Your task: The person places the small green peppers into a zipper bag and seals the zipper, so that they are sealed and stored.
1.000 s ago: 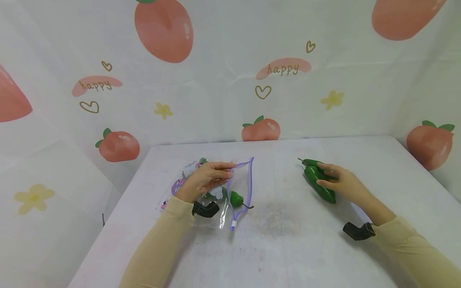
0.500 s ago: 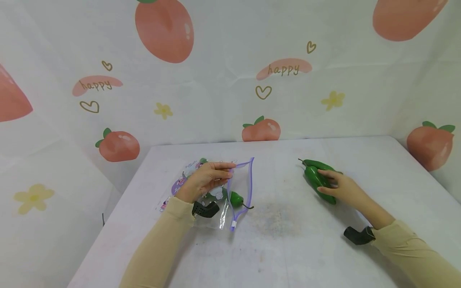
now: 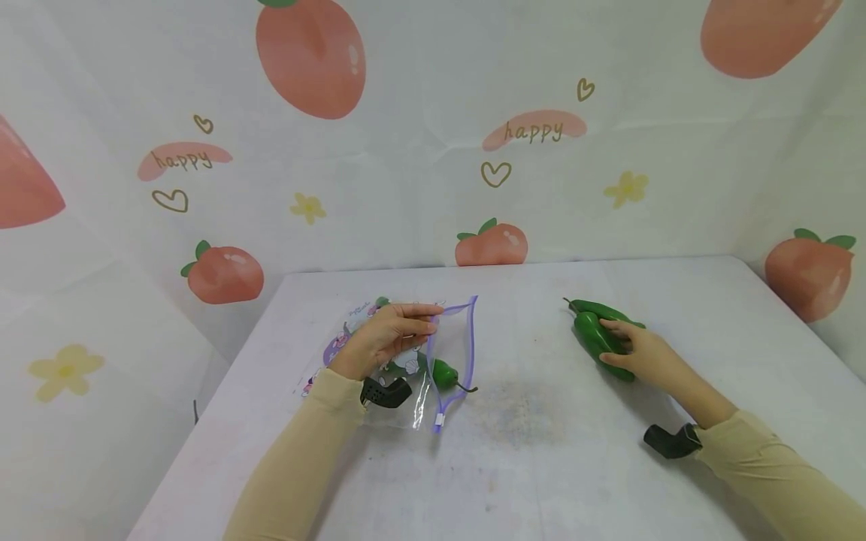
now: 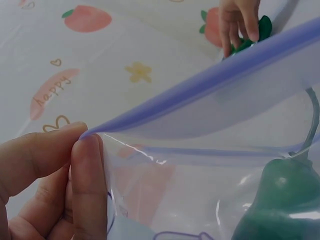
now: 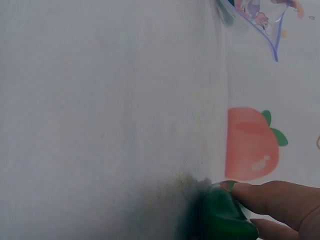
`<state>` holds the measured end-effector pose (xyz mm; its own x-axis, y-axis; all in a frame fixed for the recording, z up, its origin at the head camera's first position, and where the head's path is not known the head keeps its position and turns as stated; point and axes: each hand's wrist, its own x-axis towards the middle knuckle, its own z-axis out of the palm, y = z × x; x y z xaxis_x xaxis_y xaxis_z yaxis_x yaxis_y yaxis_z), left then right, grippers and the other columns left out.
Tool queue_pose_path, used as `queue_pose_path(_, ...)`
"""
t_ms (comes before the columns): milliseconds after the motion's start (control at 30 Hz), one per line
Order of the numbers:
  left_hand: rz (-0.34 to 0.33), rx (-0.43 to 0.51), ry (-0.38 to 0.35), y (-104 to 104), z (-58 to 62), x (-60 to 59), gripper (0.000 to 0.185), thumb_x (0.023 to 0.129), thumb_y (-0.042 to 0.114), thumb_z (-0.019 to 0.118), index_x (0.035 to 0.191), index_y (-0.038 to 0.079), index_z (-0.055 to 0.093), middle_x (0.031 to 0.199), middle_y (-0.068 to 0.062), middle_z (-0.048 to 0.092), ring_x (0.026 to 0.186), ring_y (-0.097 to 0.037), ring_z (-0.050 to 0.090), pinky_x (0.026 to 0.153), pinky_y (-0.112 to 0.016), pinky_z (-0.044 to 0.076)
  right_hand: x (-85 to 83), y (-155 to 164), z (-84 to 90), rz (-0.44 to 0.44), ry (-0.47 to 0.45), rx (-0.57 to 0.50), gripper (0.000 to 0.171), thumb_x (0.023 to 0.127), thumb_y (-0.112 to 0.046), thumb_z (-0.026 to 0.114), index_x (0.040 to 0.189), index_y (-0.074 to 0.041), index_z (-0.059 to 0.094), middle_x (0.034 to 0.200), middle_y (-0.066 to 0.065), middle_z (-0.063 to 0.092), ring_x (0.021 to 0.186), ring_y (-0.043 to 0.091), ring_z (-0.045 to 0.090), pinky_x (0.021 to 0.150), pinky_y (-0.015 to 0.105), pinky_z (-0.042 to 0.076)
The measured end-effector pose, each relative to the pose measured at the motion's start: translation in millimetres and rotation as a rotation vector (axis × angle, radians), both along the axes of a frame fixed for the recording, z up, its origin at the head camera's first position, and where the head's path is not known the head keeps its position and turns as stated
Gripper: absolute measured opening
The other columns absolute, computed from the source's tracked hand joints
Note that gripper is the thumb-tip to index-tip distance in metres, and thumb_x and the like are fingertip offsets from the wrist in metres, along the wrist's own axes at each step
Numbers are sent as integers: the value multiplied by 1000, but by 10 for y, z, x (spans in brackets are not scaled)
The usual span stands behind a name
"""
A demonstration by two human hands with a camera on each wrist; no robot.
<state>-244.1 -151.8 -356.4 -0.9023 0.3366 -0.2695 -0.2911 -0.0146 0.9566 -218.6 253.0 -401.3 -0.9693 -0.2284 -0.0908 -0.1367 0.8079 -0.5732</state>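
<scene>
My left hand [image 3: 389, 334] pinches the top lip of a clear zip bag [image 3: 467, 338] with a purple rim and holds its mouth open. In the left wrist view, thumb and forefinger [image 4: 82, 155] nip the purple rim [image 4: 210, 85]. A small green pepper [image 3: 443, 373] lies inside the bag, also in view as a pepper [image 4: 280, 200] behind the film. At the right my right hand [image 3: 643, 355] grips a long green pepper [image 3: 594, 338], fingers above and thumb below. A second green pepper [image 3: 598, 307] lies just behind it. In the right wrist view, fingertips [image 5: 280, 200] press on the pepper [image 5: 222, 215].
The white table [image 3: 541, 451] has a smudged patch in its middle. Its far edge meets a peach-print backdrop [image 3: 490, 244], which also wraps both sides. Black wrist mounts [image 3: 386, 392] sit on both sleeves.
My right hand has slid a little along the long pepper and curled round it; the forearm has shifted slightly right. The left hand and bag have stayed put.
</scene>
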Motion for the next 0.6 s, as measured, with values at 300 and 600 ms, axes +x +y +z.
queue_pose_path(300,1,0,6,-1,8,9,44,88,-4,65,131,-7,55,92,4,68,74,-5,61,72,-17,55,-16,-2,3,-44,-28,8,70,90,-24,69,143,7,36,131,42,45,116,55,49,87,58,50)
queue_pose_path(600,1,-8,2,-4,26,38,41,87,-1,67,128,-3,60,93,4,68,76,-5,62,76,-19,56,4,-7,28,-54,-28,8,68,90,-25,69,142,7,38,130,41,46,116,54,50,85,56,51)
